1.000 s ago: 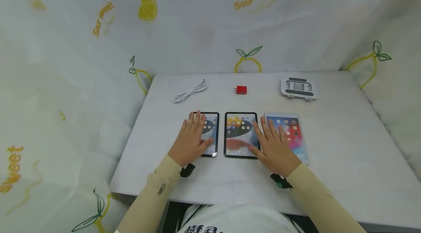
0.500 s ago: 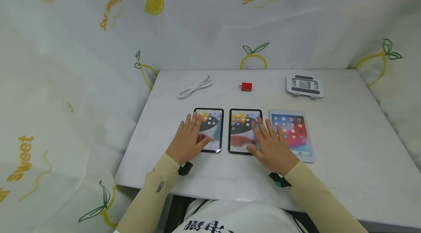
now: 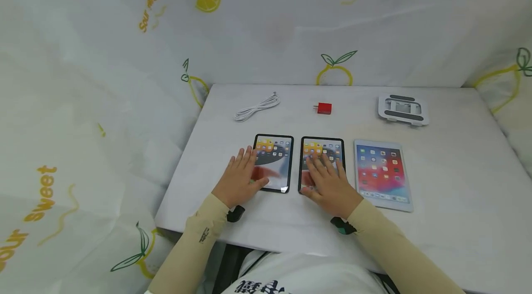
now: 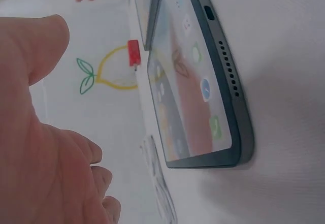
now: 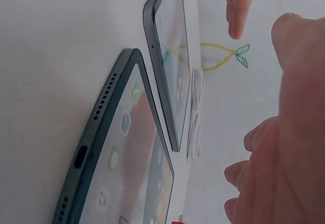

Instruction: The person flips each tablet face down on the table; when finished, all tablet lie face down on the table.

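Three tablets lie in a row on the white table. The left black-rimmed tablet [image 3: 277, 169] and the middle black-rimmed tablet [image 3: 328, 146] have lit screens full of app icons. A white-rimmed tablet [image 3: 381, 174] lies on the right, its screen also lit. My left hand [image 3: 238, 179], fingers extended, hovers at the left edge of the left tablet. Above the middle tablet is my right hand [image 3: 331, 191], fingers spread, covering its lower part in the head view. Both wrist views show a gap between palm and screen; neither hand holds anything.
Along the back of the table lie a coiled white cable [image 3: 257, 107], a red plug charger [image 3: 324, 108] and a folded white-and-grey stand [image 3: 403, 110]. A white sheet [image 3: 266, 26] printed with lemons hangs behind and at the sides.
My right hand has moved left, from over the gap between the middle and white-rimmed tablets to over the middle one. My left hand has drifted slightly left. The head view has turned left.
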Motion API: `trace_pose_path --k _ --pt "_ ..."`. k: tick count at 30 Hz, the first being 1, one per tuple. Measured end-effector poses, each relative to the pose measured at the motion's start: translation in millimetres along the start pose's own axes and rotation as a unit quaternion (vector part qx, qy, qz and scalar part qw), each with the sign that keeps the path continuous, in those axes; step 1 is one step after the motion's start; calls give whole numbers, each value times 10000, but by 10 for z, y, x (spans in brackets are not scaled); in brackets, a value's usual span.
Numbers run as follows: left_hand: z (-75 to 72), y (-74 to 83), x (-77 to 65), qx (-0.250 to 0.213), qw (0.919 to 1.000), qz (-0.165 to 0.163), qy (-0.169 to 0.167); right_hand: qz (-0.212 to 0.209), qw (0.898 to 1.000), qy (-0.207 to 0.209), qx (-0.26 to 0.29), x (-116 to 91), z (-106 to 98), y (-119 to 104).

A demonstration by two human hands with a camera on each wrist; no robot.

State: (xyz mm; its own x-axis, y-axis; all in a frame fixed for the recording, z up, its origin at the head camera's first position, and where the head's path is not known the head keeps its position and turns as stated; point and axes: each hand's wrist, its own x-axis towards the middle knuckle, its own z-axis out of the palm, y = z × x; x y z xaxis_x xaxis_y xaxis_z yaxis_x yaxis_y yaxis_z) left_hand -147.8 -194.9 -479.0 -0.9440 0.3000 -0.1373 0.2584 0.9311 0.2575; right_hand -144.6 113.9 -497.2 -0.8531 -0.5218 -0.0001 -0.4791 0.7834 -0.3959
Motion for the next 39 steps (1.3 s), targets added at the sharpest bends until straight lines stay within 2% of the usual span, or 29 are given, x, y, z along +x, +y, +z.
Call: trace_pose_path --k 7,13,20,26,31,39 --pt "98 -98 -11 47 9999 -113 18 -297 9995 -69 32 122 75 -86" --pt "166 -180 -2 -16 9998 -198 -1 -387 9990 -232 -44 214 135 -123" --pt "183 -224 -37 -150 9990 -304 -306 -402 9976 -552 -141 289 186 -143" --pt "131 -173 -84 -268 9969 -345 -651 -377 9949 -923 146 341 223 -172" --pt "103 -127 -85 -241 9971 -356 -629 -509 9937 -954 311 356 237 -195" --pt "157 -127 -85 -460 9967 -371 -553 -353 9866 -1034 1213 364 302 -267"
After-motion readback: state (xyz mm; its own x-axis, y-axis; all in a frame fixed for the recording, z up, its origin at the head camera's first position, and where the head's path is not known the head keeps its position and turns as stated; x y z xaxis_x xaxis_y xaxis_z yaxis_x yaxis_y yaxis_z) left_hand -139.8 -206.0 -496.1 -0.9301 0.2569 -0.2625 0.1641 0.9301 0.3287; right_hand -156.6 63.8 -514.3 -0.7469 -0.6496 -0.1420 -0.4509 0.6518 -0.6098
